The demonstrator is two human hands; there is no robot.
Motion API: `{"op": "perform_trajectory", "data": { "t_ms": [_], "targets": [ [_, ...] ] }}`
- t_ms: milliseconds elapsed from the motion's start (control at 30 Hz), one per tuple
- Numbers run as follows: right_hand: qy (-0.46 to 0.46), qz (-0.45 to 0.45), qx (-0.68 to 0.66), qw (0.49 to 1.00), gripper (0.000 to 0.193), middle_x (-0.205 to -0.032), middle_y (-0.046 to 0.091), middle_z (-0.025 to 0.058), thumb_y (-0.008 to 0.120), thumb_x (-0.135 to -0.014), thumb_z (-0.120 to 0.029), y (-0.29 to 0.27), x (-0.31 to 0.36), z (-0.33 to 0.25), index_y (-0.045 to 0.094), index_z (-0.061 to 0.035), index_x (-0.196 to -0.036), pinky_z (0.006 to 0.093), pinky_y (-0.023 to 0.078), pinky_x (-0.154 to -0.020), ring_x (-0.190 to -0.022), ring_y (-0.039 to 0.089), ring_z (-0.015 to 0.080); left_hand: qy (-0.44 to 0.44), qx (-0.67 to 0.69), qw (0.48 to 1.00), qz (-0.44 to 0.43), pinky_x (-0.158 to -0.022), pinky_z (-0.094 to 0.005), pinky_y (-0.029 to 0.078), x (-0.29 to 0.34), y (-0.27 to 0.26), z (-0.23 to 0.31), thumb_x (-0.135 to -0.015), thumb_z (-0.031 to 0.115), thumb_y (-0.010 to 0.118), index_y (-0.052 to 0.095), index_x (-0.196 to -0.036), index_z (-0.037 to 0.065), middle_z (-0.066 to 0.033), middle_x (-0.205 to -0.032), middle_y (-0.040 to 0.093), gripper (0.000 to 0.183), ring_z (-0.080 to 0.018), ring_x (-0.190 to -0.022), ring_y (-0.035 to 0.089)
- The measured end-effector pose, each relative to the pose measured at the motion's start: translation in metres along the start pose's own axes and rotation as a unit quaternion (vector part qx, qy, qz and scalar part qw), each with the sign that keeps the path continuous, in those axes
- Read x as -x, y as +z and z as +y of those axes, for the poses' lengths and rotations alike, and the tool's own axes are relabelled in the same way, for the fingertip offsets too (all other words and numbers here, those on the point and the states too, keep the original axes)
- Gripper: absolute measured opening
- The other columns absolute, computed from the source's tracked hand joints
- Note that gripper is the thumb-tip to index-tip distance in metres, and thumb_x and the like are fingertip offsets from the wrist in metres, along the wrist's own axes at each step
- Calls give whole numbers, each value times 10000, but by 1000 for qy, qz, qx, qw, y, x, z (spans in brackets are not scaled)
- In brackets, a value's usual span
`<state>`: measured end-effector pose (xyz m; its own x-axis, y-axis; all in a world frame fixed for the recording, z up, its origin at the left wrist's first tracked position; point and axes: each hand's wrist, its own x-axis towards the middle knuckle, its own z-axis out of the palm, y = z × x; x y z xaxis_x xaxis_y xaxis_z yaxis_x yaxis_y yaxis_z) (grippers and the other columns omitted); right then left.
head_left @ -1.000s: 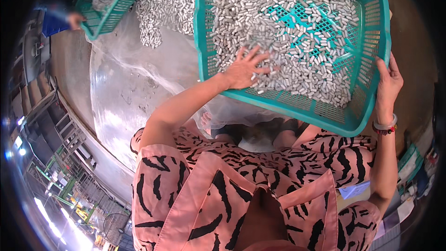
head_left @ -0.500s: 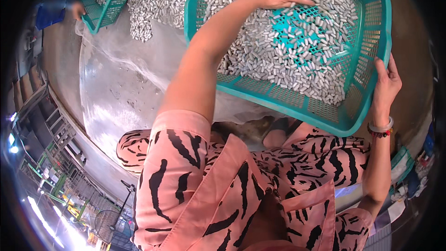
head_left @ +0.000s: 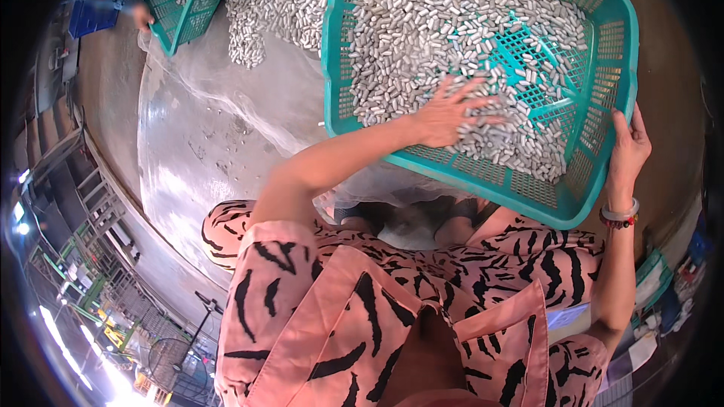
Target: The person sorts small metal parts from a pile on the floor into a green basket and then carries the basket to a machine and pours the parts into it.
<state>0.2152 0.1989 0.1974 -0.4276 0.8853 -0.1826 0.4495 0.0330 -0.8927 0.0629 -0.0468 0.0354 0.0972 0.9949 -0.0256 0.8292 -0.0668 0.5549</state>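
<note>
A green plastic basket (head_left: pixel 603 113) with slotted sides and a lattice bottom is in front of me, slightly turned. Small grey-white, capsule-shaped pieces (head_left: pixel 422 38) lie thickly over its left and middle. Part of the lattice shows bare right of centre. My left hand (head_left: pixel 449 114), palm down with fingers spread and a little blurred, rests on the pieces near the basket's near side. Its fingers point right and hold nothing that I can see. At the basket's right side, my right hand (head_left: pixel 630 154) grips the rim, thumb inside view and fingers partly hidden behind it.
Another green basket (head_left: pixel 188 11) with similar pieces stands at the far left, another person's hand (head_left: pixel 142 17) at its corner. A heap of loose pieces (head_left: pixel 275 7) lies between the baskets. Thin clear sheeting (head_left: pixel 226 109) covers the floor. My legs (head_left: pixel 543 264) are folded close to the basket.
My left hand has swept from the far side of the basket toward me, over the pieces. The bare lattice patch has changed shape. My right hand still grips the rim.
</note>
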Motion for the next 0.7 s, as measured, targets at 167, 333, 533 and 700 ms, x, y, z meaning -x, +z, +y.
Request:
{"op": "perform_trajectory", "data": {
  "t_ms": [167,333,533,700],
  "targets": [
    [-24,14,-3,1000,417,-1002,632,56,598,-841,-25,5,3,-8,504,98,-1227,187,455,-724,-805,573,67,120,-62,974,181,-1093,-542,181,-114,-23,-39,-889,320,472,381,-1356,378,35,-1465,299,480,-281,-1359,252],
    [-60,19,77,995,402,-989,634,55,595,-844,-24,3,5,-12,513,98,-1218,182,450,-727,-808,570,64,69,-196,951,230,-1054,-504,252,-103,-54,-134,-914,333,439,448,-1310,251,-35,-1369,421,404,-307,-1303,323],
    [-18,0,-25,1000,429,-995,639,78,601,-846,-22,0,0,-2,485,96,-1242,196,466,-730,-819,586,75,-180,-228,954,69,-1083,-570,135,30,-26,-81,-922,330,421,256,-1433,245,-78,-1510,154,543,-366,-1380,128],
    [-17,-8,-33,999,415,-996,639,78,598,-848,-24,-3,-4,5,494,93,-1232,189,473,-691,-785,591,68,-210,-16,973,-99,-1045,-663,51,42,3,0,-877,286,460,123,-1474,232,-86,-1532,45,687,-379,-1394,-6]
  ]
}}
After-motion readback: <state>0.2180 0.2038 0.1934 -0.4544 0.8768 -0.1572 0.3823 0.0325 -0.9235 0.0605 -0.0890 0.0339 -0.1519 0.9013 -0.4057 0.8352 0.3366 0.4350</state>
